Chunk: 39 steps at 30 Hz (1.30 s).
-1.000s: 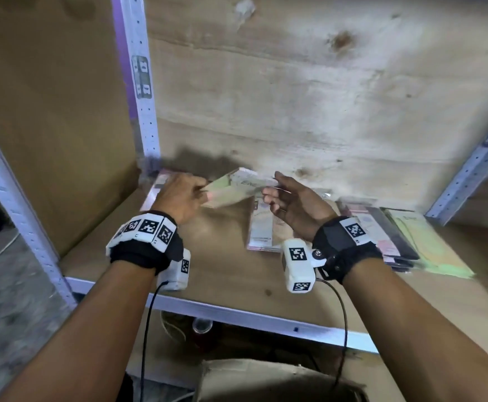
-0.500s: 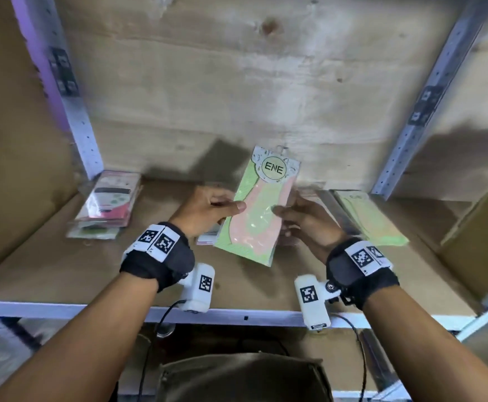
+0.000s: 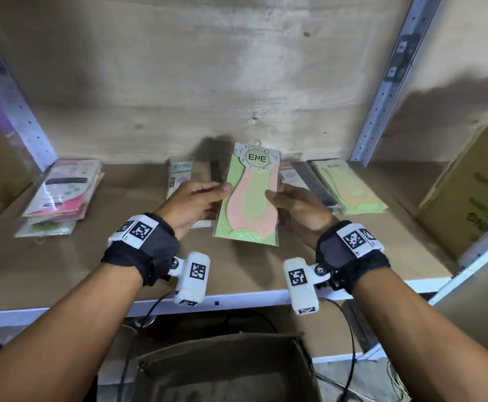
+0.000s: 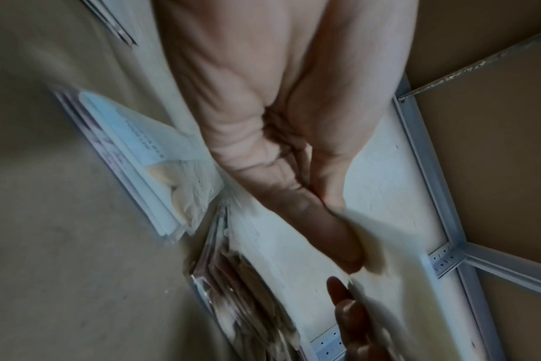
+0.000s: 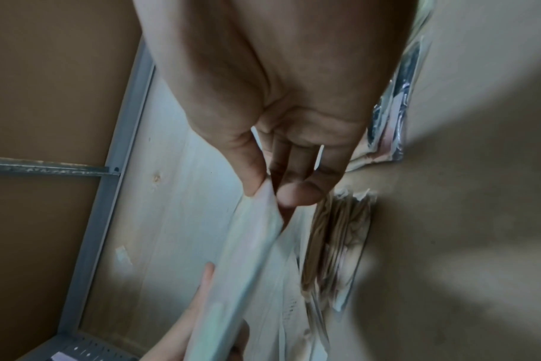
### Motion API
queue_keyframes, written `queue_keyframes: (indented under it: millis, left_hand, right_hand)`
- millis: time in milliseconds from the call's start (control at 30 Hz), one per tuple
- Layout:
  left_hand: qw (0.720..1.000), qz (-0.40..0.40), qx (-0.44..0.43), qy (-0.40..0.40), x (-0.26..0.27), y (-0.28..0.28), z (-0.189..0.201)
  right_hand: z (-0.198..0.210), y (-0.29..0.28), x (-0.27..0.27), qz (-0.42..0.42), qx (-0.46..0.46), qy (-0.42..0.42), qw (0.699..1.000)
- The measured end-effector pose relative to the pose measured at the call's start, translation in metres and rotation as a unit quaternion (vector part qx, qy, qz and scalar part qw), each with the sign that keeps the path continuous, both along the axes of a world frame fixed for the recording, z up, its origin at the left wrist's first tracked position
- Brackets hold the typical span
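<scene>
A flat packet of socks point(image 3: 250, 195), green and pink with a round "ENE" label at its top, is held upright above the wooden shelf point(image 3: 237, 274). My left hand point(image 3: 196, 201) pinches its left edge with thumb on the front. My right hand point(image 3: 292, 203) pinches the right edge. In the right wrist view the thumb and fingers point(image 5: 256, 175) clamp the packet's edge point(image 5: 250, 234), seen side-on. The left wrist view shows my left hand point(image 4: 334, 219) on the blurred packet point(image 4: 396, 268).
More sock packets lie on the shelf: a pink stack point(image 3: 63, 195) at the left, one point(image 3: 179, 175) behind my left hand, green ones point(image 3: 350, 187) at the right. Metal uprights point(image 3: 388, 79) frame the bay. An open carton point(image 3: 225, 369) sits below; another box point(image 3: 475, 192) stands at the right.
The packet has been lifted from lying flat near the shelf to standing upright, face toward me, between both hands. The camera view has shifted right and pulled back.
</scene>
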<state>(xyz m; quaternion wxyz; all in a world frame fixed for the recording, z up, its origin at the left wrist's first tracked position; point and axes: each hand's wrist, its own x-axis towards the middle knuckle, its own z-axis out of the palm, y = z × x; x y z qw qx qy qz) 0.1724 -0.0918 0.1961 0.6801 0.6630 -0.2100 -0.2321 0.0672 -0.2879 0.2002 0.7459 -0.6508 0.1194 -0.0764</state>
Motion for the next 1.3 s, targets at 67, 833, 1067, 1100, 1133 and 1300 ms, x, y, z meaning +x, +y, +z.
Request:
queue_keyframes:
  millis: [67, 833, 1067, 1100, 1133, 1300]
  left_hand:
    - [1.000, 0.004, 0.009, 0.011, -0.001, -0.003, -0.002]
    - [0.970, 0.242, -0.007, 0.017, 0.018, 0.033, 0.001]
    - [0.980, 0.165, -0.051, 0.095, 0.004, 0.022, 0.005]
    - [0.986, 0.134, -0.044, 0.085, -0.001, 0.019, 0.006]
    - [0.991, 0.104, -0.034, 0.071, -0.007, 0.016, 0.007]
    - [0.999, -0.014, 0.022, -0.027, -0.034, -0.002, 0.002]
  right_hand:
    - [-0.001, -0.002, -0.001, 0.003, -0.011, 0.002, 1.000]
    - [-0.010, 0.012, -0.021, 0.207, -0.195, 0.031, 0.958]
    - [-0.004, 0.007, -0.014, 0.100, -0.145, -0.013, 0.984]
    - [-0.004, 0.004, -0.011, 0.069, -0.124, -0.016, 0.990]
    - [-0.004, 0.000, -0.009, 0.042, -0.112, -0.018, 0.993]
    - [-0.006, -0.013, -0.004, -0.029, -0.101, -0.034, 0.994]
